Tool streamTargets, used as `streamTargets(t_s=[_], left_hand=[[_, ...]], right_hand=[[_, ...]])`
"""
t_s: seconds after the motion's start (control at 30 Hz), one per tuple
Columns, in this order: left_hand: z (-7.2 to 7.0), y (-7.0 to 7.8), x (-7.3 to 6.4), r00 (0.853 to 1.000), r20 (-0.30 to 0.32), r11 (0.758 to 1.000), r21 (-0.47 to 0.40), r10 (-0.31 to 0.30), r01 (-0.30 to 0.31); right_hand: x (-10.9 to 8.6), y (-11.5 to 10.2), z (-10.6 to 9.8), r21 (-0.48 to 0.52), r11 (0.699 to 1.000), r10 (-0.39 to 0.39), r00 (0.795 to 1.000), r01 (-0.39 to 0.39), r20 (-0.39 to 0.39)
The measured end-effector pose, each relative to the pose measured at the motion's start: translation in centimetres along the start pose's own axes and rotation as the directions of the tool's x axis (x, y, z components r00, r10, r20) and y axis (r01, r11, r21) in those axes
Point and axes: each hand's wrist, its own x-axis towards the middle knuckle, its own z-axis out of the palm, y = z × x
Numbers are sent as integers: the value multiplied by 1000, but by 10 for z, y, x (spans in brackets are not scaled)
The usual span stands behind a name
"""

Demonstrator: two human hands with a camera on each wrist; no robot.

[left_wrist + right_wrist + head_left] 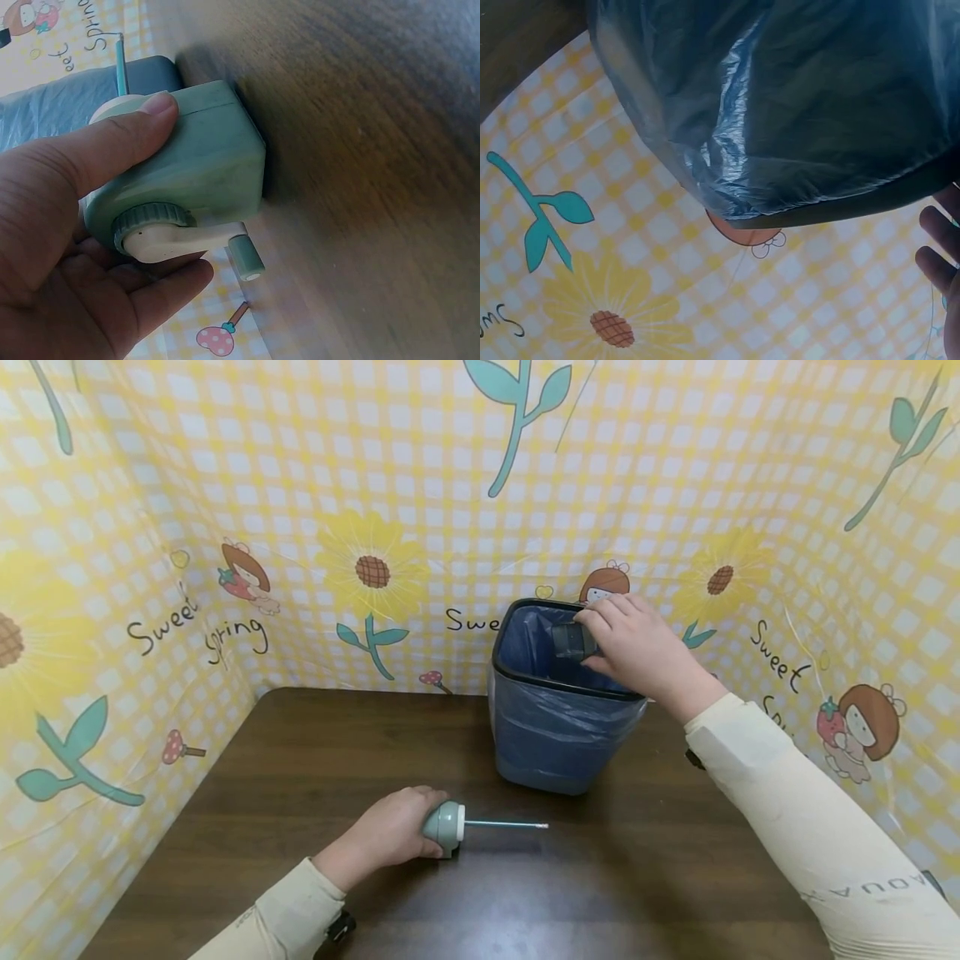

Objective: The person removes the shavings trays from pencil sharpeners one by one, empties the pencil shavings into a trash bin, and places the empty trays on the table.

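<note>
My left hand [397, 827] grips a green crank pencil sharpener [446, 825], thumb on one side. In the left wrist view the sharpener [202, 150] shows a cream crank [180, 241] with a green knob. A teal pencil [506, 823] sticks out of its white front, eraser end outward. My right hand [637, 643] is at the opening of a bin [562, 735] lined with a thin clear bag. Between its thumb and fingers it holds a small dark see-through box [572, 642], tilted inside the rim. In the right wrist view the bin hides the box, and only some fingers [936, 262] show.
The bin stands towards the back of a dark wooden table [337, 735], close to the wall. Yellow checked cloth [420, 485] with flower prints covers the walls on the back and both sides.
</note>
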Motion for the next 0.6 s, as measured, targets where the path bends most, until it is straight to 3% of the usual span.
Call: streamTargets(t_s=[0.4, 0.6], left_hand=[[-2, 2, -1, 1000, 8, 1000, -4, -14, 14], [-3, 2, -2, 1000, 6, 1000, -2, -13, 13]], right_hand=[[2, -11, -2, 101, 982, 156, 987, -159, 37], [3, -15, -4, 160, 959, 229, 972, -233, 44]])
